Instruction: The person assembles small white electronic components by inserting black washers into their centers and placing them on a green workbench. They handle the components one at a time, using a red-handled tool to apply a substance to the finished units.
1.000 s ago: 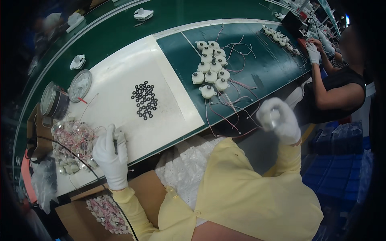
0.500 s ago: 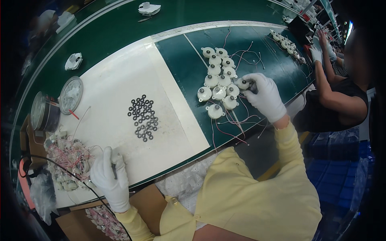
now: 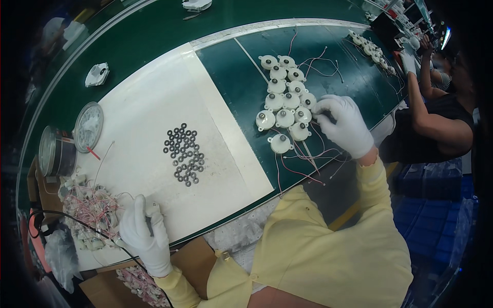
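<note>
My left hand (image 3: 144,233), in a white glove, is at the table's near edge beside a tangled pile of white wired parts (image 3: 95,208). Its thumb and fingers close around a small white part (image 3: 152,207), mostly hidden. My right hand (image 3: 345,123), also gloved, has its fingertips pinched at the right rim of a white round motor (image 3: 307,100) with a dark centre. That motor sits against a cluster of similar motors (image 3: 284,118), with mounting ears and dark centres, on the green surface. Thin red and white wires (image 3: 303,156) trail from them.
Many small black rings (image 3: 184,154) lie on the white sheet (image 3: 138,102). A clear tub (image 3: 57,151) and round lid (image 3: 89,127) stand at left. White housings (image 3: 96,75) sit farther back. At right, a person (image 3: 431,118) works near another row of motors (image 3: 371,49).
My right hand has brought the motor left and away from me, up against the cluster. My left hand stays near the pile. The whole view has shifted slightly.
</note>
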Demonstrator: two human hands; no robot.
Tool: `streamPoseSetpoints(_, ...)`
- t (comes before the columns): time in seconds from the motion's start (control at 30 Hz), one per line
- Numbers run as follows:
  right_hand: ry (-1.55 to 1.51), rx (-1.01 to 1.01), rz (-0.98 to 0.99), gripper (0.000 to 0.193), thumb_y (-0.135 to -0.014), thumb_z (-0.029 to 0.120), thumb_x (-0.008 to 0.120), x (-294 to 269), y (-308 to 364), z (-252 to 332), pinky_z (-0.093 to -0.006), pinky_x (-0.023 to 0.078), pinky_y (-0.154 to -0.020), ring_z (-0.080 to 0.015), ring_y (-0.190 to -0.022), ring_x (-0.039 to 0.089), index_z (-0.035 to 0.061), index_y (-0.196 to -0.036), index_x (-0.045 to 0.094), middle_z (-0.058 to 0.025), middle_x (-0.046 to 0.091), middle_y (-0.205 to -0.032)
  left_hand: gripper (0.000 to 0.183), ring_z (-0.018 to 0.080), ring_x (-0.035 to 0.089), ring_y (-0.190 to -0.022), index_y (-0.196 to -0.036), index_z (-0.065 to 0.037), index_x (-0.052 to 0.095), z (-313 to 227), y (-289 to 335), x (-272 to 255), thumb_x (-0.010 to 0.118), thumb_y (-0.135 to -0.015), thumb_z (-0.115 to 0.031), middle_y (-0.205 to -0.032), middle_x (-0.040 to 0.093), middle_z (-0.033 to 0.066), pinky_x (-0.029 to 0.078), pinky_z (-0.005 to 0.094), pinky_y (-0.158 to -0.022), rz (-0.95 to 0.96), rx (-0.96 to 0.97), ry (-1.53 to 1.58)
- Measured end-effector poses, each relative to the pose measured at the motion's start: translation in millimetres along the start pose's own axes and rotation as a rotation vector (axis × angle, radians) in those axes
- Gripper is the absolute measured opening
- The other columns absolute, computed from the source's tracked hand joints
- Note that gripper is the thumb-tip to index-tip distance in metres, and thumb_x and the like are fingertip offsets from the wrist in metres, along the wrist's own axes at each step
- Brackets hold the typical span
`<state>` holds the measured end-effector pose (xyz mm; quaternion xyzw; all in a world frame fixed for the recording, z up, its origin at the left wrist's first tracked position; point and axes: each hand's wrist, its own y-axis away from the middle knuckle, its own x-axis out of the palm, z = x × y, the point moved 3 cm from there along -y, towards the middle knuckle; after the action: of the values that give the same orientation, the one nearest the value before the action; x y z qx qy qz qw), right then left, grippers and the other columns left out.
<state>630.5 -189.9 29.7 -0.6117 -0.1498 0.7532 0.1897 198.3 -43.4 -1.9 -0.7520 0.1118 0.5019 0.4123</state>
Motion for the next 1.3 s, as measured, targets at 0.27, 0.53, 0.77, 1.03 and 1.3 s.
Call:
streamPoseSetpoints(0.27, 0.154, -0.117, -0.036, 0.078, -0.059, 0.049, 0.09, -31.9, -26.0, 70.2, -0.0423, 0.047, -0.085, -0.0339, -0.104, 0.065, 0.013, -0.124, 0.067, -0.0128, 0.066, -0.118, 0.041, 0.0357, 0.062, -0.098, -0.133, -0.001, 0.063, -0.2, 2.5, -3.6, 0.069, -0.095, -0.013, -0.111, 0.067, 0.0159, 0.047, 0.0459, -0.089, 0.036, -0.044, 0.03)
streamPoseSetpoints(0.53, 0.156, -0.238, 0.069, 0.087, -0.055, 0.054, 0.088, 22.9, -52.3, 71.4, -0.0467, 0.044, -0.093, -0.0281, -0.124, 0.057, 0.0217, -0.131, 0.06, -0.0062, 0.062, -0.129, 0.041, 0.0329, 0.06, -0.088, -0.131, -0.002, 0.064, -1.5, -0.5, -3.5, 0.072, -0.093, -0.014, -0.101, 0.064, 0.013, 0.046, 0.0458, -0.081, -0.043, 0.02, 0.008)
streamPoseSetpoints(0.77, 0.157, -0.261, 0.054, 0.093, -0.067, 0.073, 0.073, 32.8, -39.8, 51.3, -0.05, 0.039, -0.102, -0.0322, -0.127, 0.055, 0.0162, -0.139, 0.055, -0.0096, 0.059, -0.134, 0.042, 0.0341, 0.062, -0.096, -0.131, -0.002, 0.064, -3.2, 2.9, -4.2, 0.073, -0.092, -0.013, -0.106, 0.066, 0.0134, 0.046, 0.0454, -0.088, -0.031, -0.007, -0.022)
streamPoseSetpoints(1.03, 0.045, -0.249, 0.042, 0.097, -0.083, 0.08, 0.059, 18.2, -37.9, 42.4, -0.0523, 0.036, -0.108, -0.0407, -0.129, 0.051, 0.0057, -0.145, 0.051, -0.0224, 0.054, -0.139, 0.042, 0.0348, 0.063, -0.091, -0.131, -0.002, 0.063, 2.2, 6.0, -3.3, 0.073, -0.091, -0.011, -0.106, 0.067, 0.0136, 0.047, 0.046, -0.081, 0.05, -0.025, 0.087)
streamPoseSetpoints(1.3, -0.384, -0.291, -0.05, 0.084, -0.093, 0.055, 0.067, -36.8, -54.9, 64.9, -0.0464, 0.049, -0.1, -0.0441, -0.117, 0.06, -0.0073, -0.146, 0.048, -0.0282, 0.059, -0.135, 0.051, 0.0323, 0.064, -0.093, -0.13, -0.004, 0.064, -14.5, -7.1, -6.1, 0.075, -0.081, -0.007, -0.098, 0.066, 0.0106, 0.049, 0.0436, -0.08, -0.043, 0.051, 0.003)
